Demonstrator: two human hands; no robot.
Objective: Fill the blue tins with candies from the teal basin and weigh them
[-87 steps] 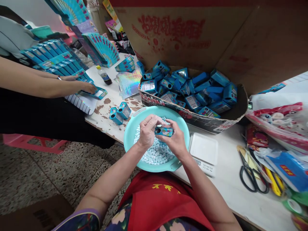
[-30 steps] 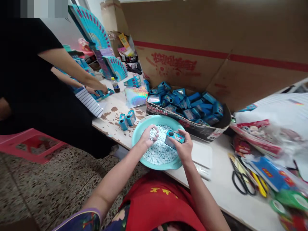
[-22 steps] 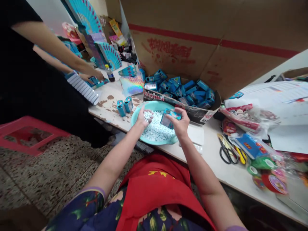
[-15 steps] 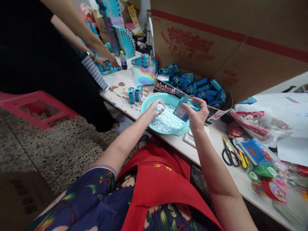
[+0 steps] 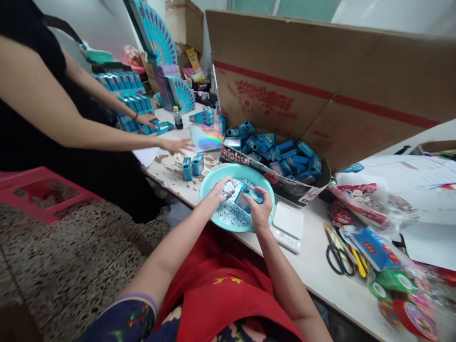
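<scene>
My left hand [image 5: 220,190] is cupped palm up over a turquoise basin [image 5: 207,183], holding a heap of small white candies [image 5: 228,188]. More candies [image 5: 231,216] lie loose in the basin. A small blue box [image 5: 243,198] with a dark round hole is pinched in my right hand [image 5: 262,211], low over the basin. The box is tilted, its hole end close beside my left hand; whether they touch I cannot tell. Two similar blue boxes [image 5: 193,166] stand upright on the table left of the basin.
Behind the basin is an open carton [image 5: 281,179] of blue boxes. A white scale [image 5: 288,222] stands to the right, then scissors [image 5: 338,254] and tape rolls [image 5: 402,280]. At the left, a co-worker's hand [image 5: 176,145] extends near the two boxes; a bottle [image 5: 177,118] stands behind.
My view has tilted up. My right hand has brought the blue box lower and nearer my left hand. A co-worker's hand has stretched out toward the two standing boxes.
</scene>
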